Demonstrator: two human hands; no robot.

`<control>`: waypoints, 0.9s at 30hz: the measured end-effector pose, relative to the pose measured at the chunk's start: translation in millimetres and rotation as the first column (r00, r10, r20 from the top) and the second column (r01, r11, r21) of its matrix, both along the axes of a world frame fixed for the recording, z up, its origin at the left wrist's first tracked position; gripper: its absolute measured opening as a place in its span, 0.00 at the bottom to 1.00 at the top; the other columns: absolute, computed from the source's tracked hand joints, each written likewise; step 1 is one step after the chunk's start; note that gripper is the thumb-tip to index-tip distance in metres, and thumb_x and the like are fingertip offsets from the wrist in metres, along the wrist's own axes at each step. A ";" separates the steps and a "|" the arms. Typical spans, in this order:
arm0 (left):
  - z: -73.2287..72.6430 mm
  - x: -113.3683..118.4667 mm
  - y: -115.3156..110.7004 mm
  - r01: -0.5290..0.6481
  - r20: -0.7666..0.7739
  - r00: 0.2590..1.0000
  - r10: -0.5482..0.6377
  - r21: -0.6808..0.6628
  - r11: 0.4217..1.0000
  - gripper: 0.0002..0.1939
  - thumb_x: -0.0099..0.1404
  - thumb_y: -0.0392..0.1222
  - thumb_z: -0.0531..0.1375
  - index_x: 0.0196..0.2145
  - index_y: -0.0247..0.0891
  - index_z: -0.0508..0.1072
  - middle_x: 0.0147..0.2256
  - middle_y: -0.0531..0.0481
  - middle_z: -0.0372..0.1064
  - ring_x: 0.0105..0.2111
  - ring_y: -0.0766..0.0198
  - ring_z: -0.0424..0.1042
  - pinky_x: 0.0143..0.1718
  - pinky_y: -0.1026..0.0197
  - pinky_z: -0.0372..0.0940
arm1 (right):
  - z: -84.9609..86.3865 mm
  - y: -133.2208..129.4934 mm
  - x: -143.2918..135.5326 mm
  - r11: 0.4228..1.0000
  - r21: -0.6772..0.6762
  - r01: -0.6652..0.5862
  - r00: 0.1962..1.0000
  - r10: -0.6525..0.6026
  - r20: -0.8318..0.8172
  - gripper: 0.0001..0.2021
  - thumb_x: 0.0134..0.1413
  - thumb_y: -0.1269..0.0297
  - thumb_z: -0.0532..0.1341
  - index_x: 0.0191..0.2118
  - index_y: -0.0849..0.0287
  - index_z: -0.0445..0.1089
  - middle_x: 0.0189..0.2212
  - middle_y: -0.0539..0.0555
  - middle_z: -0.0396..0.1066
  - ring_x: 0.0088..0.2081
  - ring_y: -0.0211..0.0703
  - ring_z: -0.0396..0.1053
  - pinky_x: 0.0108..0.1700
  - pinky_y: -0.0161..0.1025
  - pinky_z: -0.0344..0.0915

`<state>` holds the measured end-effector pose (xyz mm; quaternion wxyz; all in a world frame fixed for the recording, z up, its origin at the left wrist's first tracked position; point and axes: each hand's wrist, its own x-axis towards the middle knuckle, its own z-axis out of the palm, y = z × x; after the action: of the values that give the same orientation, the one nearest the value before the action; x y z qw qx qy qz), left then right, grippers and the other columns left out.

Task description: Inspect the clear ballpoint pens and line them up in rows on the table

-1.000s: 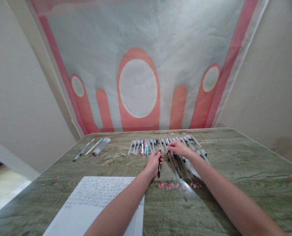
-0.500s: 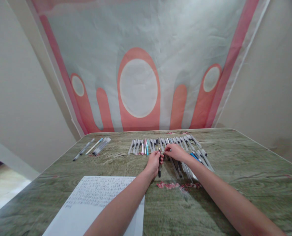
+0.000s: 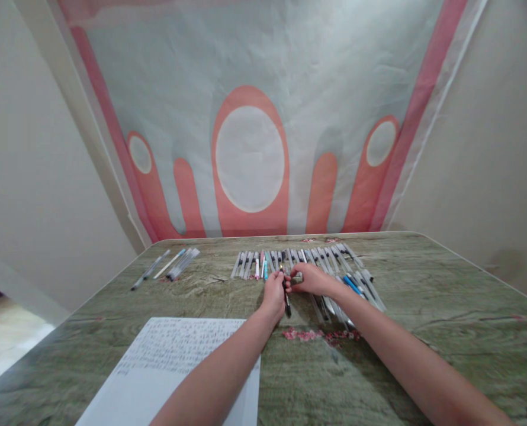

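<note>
My left hand (image 3: 273, 294) is closed around a slim black pen (image 3: 288, 307), which is tilted, with a small yellowish tip at its upper end. Close against it, my right hand (image 3: 310, 278) is pinched, its fingertips by the pen and the left fingers. Whether those fingertips grip the pen or something small is too fine to see. Just beyond both hands lies a row of clear-barrelled pens (image 3: 246, 264), with a few pink and teal ones among them. More pens (image 3: 320, 307) are partly hidden under my right hand and forearm.
A handwritten sheet of paper (image 3: 157, 384) lies at the near left, partly under my left forearm. Several pens (image 3: 182, 264) rest at the far left of the wood-patterned table (image 3: 112, 331). Blue and clear pens (image 3: 370, 287) lie right of my right wrist. A wall hanging (image 3: 250, 225) covers the wall behind.
My right hand has moved slightly left and nearer, closer to my left fingers. The pen in my left hand has tilted, its upper end shifting left.
</note>
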<state>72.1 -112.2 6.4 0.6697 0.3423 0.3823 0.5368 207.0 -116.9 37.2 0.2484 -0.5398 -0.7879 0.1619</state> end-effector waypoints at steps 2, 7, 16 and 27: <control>0.8 -1.1 0.7 -0.051 0.015 0.999 0.050 0.012 0.999 0.07 0.56 0.40 0.52 0.31 0.35 0.59 0.21 0.55 0.57 0.17 0.76 0.55 0.16 0.72 0.49 | 0.1 -0.4 -1.4 1.000 0.015 -0.012 1.000 0.012 -0.008 0.17 0.33 0.56 0.63 0.33 0.58 0.70 0.30 0.51 0.69 0.32 0.40 0.64 0.33 0.33 0.56; 2.5 -4.3 3.3 -0.133 0.047 0.990 0.131 0.042 0.990 0.07 0.56 0.40 0.52 0.32 0.35 0.59 0.22 0.55 0.57 0.17 0.76 0.55 0.16 0.71 0.49 | 2.3 -2.2 -4.5 0.990 0.062 -0.126 0.992 0.126 0.015 0.11 0.38 0.62 0.61 0.33 0.58 0.71 0.31 0.51 0.68 0.32 0.39 0.64 0.35 0.33 0.56; -0.5 -3.8 4.6 -0.097 0.028 0.995 0.096 0.027 0.995 0.07 0.54 0.40 0.54 0.30 0.35 0.59 0.22 0.55 0.57 0.17 0.76 0.55 0.16 0.72 0.49 | 10.9 -2.9 0.7 0.968 0.026 -0.248 0.967 0.245 0.067 0.07 0.41 0.67 0.60 0.30 0.56 0.74 0.28 0.51 0.68 0.31 0.37 0.63 0.34 0.32 0.56; -1.3 -3.0 5.8 -0.089 0.045 0.995 0.088 0.034 0.995 0.08 0.53 0.40 0.54 0.30 0.35 0.59 0.20 0.56 0.57 0.16 0.76 0.55 0.15 0.72 0.49 | 4.7 -2.0 -7.0 0.944 0.086 -0.317 0.947 0.309 0.090 0.08 0.42 0.67 0.60 0.32 0.57 0.73 0.31 0.53 0.69 0.35 0.40 0.64 0.39 0.34 0.56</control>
<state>69.0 -106.4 5.1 0.6470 0.3254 0.3729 0.5800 200.0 -118.8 41.9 0.2160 -0.4003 -0.8796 0.1393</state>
